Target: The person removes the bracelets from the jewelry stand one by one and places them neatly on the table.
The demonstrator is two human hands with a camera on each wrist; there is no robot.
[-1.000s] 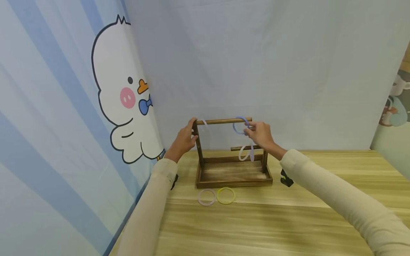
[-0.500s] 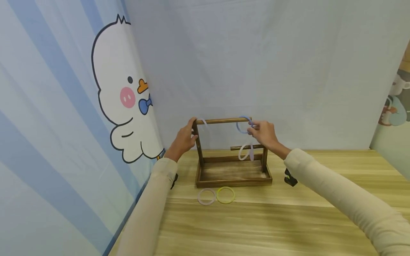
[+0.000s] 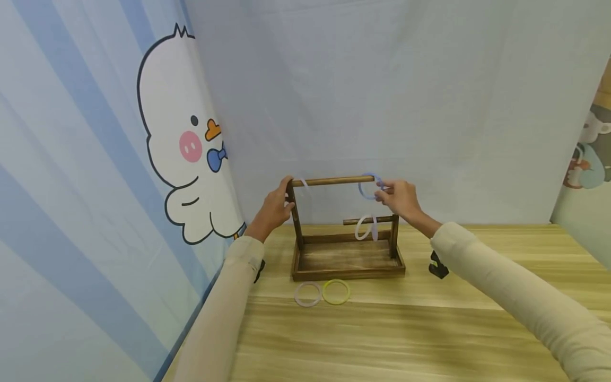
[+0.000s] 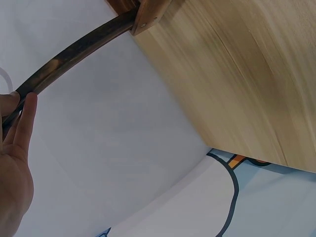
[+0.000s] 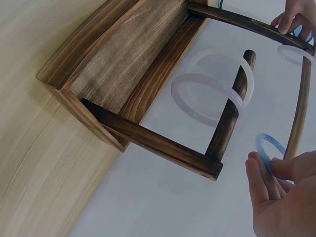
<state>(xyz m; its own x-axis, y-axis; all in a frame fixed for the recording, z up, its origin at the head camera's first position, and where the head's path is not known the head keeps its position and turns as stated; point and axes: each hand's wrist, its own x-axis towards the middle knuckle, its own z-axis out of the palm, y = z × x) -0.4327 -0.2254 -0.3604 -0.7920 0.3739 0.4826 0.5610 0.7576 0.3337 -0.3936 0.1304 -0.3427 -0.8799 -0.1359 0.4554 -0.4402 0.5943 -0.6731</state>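
at the rack's [image 3: 346, 257] two o'clock, the right hand [image 3: 402, 199] pinches a part-hidden blue ring [image 5: 262, 156], the left hand [image 3: 275, 208] gripping the post [image 3: 296, 222] at ten.

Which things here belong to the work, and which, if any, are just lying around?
In the work: blue ring (right hand pinches it); wooden rack (left hand grips it); hanging pale rings; probably yellow ring and pinkish ring.
Only surroundings: table; plain cloth; cartoon curtain.

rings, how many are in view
6: blue ring in the right hand; pale ring on the upper bar; white ring and lilac ring on the lower bar; pink ring and yellow ring on the table. None looks hidden.
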